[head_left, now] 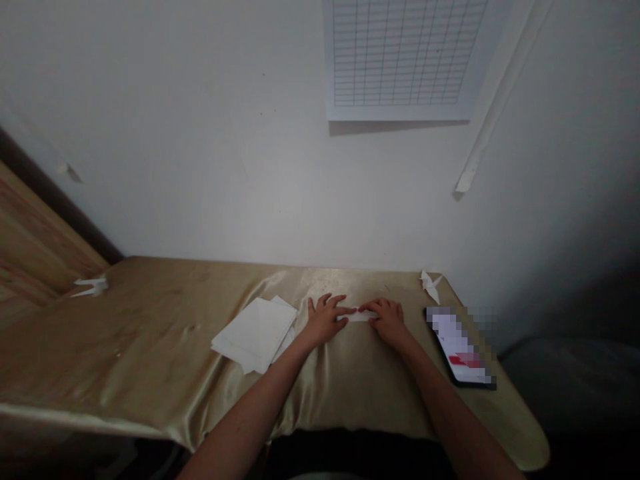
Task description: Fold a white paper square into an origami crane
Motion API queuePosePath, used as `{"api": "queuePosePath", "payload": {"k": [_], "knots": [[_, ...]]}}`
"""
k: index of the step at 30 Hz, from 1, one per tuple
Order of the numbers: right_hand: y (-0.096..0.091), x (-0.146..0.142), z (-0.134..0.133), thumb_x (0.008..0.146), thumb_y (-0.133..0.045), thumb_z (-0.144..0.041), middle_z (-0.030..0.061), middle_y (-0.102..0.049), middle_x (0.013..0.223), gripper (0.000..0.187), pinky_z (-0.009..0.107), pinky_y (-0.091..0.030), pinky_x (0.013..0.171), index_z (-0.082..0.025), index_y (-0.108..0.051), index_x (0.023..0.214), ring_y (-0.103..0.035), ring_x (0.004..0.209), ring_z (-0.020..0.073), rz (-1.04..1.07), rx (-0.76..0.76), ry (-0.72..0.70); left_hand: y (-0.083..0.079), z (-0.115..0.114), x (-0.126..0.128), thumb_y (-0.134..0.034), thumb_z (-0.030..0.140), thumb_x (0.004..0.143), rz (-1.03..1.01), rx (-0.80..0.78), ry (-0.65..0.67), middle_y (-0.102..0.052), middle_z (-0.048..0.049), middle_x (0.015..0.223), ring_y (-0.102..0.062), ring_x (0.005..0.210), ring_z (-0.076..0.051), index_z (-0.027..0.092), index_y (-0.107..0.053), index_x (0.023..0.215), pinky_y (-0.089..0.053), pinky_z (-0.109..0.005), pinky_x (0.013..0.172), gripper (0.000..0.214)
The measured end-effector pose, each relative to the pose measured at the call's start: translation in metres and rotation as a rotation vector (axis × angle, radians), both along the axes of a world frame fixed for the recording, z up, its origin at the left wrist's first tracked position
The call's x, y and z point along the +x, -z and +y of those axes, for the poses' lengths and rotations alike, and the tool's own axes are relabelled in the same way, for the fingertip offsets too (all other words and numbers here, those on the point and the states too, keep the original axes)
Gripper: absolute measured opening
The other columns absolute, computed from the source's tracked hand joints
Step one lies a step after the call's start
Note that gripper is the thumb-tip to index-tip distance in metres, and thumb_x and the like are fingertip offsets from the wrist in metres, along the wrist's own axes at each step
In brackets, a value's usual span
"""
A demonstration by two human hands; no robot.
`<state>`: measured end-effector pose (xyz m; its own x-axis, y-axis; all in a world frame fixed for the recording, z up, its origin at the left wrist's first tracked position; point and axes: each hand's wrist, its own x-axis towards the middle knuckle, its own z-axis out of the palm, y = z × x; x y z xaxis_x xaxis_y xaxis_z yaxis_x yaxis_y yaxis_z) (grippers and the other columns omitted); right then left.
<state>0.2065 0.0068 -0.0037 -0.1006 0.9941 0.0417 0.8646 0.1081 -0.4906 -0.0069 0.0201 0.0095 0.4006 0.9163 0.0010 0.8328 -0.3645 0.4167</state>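
Note:
A small folded strip of white paper lies flat on the cloth between my two hands. My left hand holds its left end with index finger and thumb, the other fingers spread out over the cloth. At the right end, my right hand has its index finger on the upper edge and its thumb on the lower one, with the remaining fingers bent. The two index fingertips nearly meet at the top of the strip. Left of my left hand sits a stack of white paper sheets, loosely piled.
A gold satin cloth covers the table. On the right are a phone, its screen partly blurred, and a folded paper crane. Another white folded paper piece rests far left. A gridded sheet hangs on the wall behind.

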Motion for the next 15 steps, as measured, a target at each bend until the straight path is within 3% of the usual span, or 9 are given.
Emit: {"api": "queuePosePath", "payload": {"k": [4, 8, 15], "knots": [[-0.002, 0.001, -0.002, 0.084, -0.050, -0.014, 0.0001, -0.063, 0.122, 0.045, 0.045, -0.020, 0.111, -0.039, -0.070, 0.115, -0.045, 0.125, 0.0233, 0.019, 0.013, -0.022, 0.000, -0.003, 0.001, -0.062, 0.032, 0.089, 0.007, 0.030, -0.012, -0.044, 0.0086, 0.155, -0.027, 0.147, -0.035, 0.055, -0.062, 0.125, -0.004, -0.077, 0.113, 0.043], [-0.006, -0.002, -0.006, 0.093, -0.051, -0.032, 0.0012, -0.064, 0.118, 0.028, 0.046, -0.021, 0.111, -0.038, -0.072, 0.110, -0.048, 0.122, 0.0237, 0.026, 0.047, -0.011, 0.001, -0.005, 0.004, -0.063, 0.040, 0.089, -0.006, 0.064, -0.032, -0.046, 0.0090, 0.153, -0.029, 0.146, -0.035, 0.054, -0.065, 0.121, -0.005, -0.077, 0.113, 0.035], [-0.006, -0.013, -0.007, 0.090, -0.060, -0.043, 0.0023, -0.064, 0.116, 0.022, 0.049, -0.023, 0.109, -0.035, -0.071, 0.106, -0.049, 0.119, 0.0261, -0.055, 0.106, 0.047, 0.004, -0.007, 0.013, -0.064, 0.050, 0.090, -0.050, 0.132, -0.107, -0.054, 0.0071, 0.147, -0.033, 0.142, -0.034, 0.049, -0.071, 0.112, -0.005, -0.076, 0.113, 0.024]]}}
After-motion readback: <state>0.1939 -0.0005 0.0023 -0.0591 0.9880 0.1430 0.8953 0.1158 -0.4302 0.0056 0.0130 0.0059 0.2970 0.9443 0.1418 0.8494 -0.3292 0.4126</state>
